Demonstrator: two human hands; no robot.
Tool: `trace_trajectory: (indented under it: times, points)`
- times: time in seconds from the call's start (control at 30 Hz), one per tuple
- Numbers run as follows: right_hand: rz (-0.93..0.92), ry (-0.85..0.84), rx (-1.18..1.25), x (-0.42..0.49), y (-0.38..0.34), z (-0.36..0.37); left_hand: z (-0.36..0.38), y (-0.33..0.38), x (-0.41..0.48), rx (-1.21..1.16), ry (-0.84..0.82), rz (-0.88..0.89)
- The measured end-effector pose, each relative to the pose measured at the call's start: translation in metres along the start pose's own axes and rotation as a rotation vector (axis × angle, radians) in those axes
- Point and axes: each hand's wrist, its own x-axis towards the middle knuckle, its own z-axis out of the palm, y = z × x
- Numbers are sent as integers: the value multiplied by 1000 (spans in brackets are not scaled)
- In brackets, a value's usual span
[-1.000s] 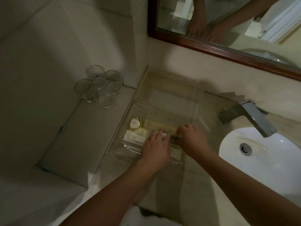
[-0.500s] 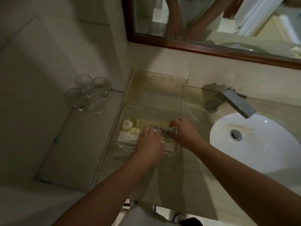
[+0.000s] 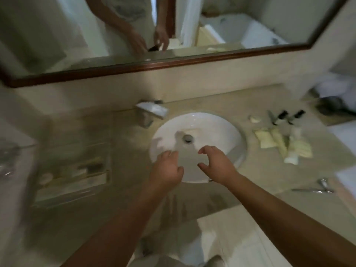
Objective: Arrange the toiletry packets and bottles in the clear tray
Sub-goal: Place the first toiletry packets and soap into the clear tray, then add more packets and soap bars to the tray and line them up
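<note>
Step in hand, as we judge it: a fetch leg between loads. The left hand (image 3: 166, 169) and right hand (image 3: 217, 166) hover over the near rim of the sink basin (image 3: 198, 122), both empty. The fingers of each are loosely curled w/ thumb apart, gripping nothing. The clear tray (image 3: 63, 197) sits on the table (image 3: 260, 178) at 9 o'clock of the basin, blurred, w/ a few pale packets (image 3: 77, 173) in its near compartment; what the far compartment holds we cannot tell. Remaining stock lies at 3 o'clock of the basin, well apart from the tray: a loose heap of cream sachets (image 3: 269, 139), a white tube (image 3: 291, 159) at the heap's near edge, and two black-capped bottles (image 3: 282, 115) at approx. 2 o'clock. We rate the task part done. Next move, in our est.: reach to 3 o'clock, pinch a sachet by its edge or grip a bottle round its body, then carry it across the basin to the tray. Thin pkts will prob. need a fingertip lift off the stone. Surface & room: beige stone table, chrome tap (image 3: 152, 111) at the basin's 10 o'clock, wood-framed mirror (image 3: 240, 22) on the wall at 12 o'clock, and a metal tool (image 3: 317, 187), poss. scissors, at 4 o'clock.
</note>
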Motion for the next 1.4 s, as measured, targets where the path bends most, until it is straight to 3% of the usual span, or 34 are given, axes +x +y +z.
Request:
trace_trajectory:
  times: [0.17, 0.37, 0.7, 0.93, 1.07, 1.27, 1.4]
  points:
    - [187, 99, 17, -54, 130, -73, 51, 122, 15, 14, -19, 132]
    - [298, 138, 48, -68, 222, -118, 97, 228, 46, -21, -135, 231]
    - [382, 104, 54, -6, 320, -157, 155, 290, 161, -55, -237, 161]
    - [344, 76, 69, 43, 352, -175, 180, 320, 209, -15, -146, 271]
    - [264, 29, 104, 65, 361, -178, 195, 346, 219, 40, -187, 40]
    - [110, 4, 94, 88, 380, -187, 220, 378, 226, 115, -8, -249]
    - [45, -67, 106, 102, 395, -194, 230, 393, 230, 164, -30, -387]
